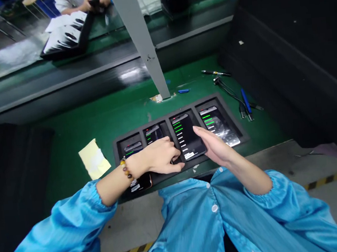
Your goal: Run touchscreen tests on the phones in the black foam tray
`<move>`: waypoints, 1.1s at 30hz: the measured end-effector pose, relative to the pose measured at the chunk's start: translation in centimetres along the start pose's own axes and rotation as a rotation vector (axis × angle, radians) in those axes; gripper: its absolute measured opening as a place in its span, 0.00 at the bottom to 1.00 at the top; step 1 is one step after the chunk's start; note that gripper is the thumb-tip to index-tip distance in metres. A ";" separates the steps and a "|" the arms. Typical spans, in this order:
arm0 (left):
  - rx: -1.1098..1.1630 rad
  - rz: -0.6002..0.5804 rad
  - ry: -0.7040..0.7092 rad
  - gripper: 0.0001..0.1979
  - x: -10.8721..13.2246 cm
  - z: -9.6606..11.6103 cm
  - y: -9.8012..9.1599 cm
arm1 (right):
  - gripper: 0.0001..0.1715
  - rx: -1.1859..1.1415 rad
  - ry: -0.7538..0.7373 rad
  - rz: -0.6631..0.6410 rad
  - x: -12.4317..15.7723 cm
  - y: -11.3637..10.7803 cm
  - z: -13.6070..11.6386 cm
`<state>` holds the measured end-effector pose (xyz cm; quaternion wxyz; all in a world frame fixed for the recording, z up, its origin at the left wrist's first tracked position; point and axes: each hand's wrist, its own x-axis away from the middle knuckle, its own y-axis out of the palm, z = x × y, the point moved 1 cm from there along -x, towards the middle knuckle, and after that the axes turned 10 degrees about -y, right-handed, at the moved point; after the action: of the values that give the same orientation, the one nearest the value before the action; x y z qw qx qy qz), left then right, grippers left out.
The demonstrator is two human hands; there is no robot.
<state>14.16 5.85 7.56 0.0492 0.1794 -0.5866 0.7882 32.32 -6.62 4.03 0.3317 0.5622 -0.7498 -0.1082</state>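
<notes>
My left hand (163, 156), wearing a bead bracelet (126, 168), curls over the lower part of the second smartphone from the left (154, 132). Thumb and fingers close around that end, which is mostly hidden. My right hand (217, 147) grips the right edge of the third smartphone (188, 138), its near end looking slightly raised; the fingers beneath are not visible. This screen shows green and white text lines. A fourth smartphone (216, 127) lies lit in the right compartment. Under my left wrist, another smartphone (133, 147) is partly covered. All are at a dark foam tray (241, 132).
A yellow paper (94, 159) lies left of the tray on the green bench (78, 123). Cables (227, 89), a blue pen (246, 99) and another pen (215, 73) lie right. A grey post (143, 40) stands behind. Across the bench, a person's hands (95, 3) hold a dark object.
</notes>
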 end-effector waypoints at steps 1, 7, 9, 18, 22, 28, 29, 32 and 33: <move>0.045 -0.020 -0.010 0.21 -0.1 0.2 -0.2 | 0.27 -0.023 0.017 -0.018 0.4 0.0 -0.3; 0.261 -0.066 -0.015 0.21 0.2 2.2 -0.9 | 0.32 0.209 -0.030 -0.092 3.3 -0.7 -0.4; 0.277 -0.061 -0.020 0.22 0.4 3.0 -0.7 | 0.36 0.409 -0.072 -0.073 3.9 -1.5 0.1; 0.298 -0.062 -0.080 0.25 0.9 6.0 -1.0 | 0.52 0.697 -0.058 -0.142 8.2 -3.6 -1.8; 0.339 -0.013 -0.082 0.24 1.7 6.2 -1.7 | 0.41 0.871 -0.248 -0.038 10.2 -5.4 -5.2; 0.438 0.270 -0.235 0.12 6.6 4.1 -2.0 | 0.24 1.293 -0.625 0.053 8.5 -10.4 -6.8; 0.427 0.355 -0.314 0.12 7.9 3.5 -1.5 | 0.24 1.329 -0.626 0.020 7.9 -11.0 -6.4; 0.395 0.601 -0.624 0.13 12.4 1.9 1.2 | 0.24 1.420 -0.605 -0.047 6.1 -12.0 -5.2; 0.382 0.635 -0.722 0.13 13.7 1.6 2.4 | 0.25 1.456 -0.610 -0.049 5.5 -12.0 -5.0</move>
<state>1.05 1.78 10.49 -0.4317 0.2590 -0.4373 0.7452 43.86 -14.77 3.44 -0.3423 0.5999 -0.6774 0.2532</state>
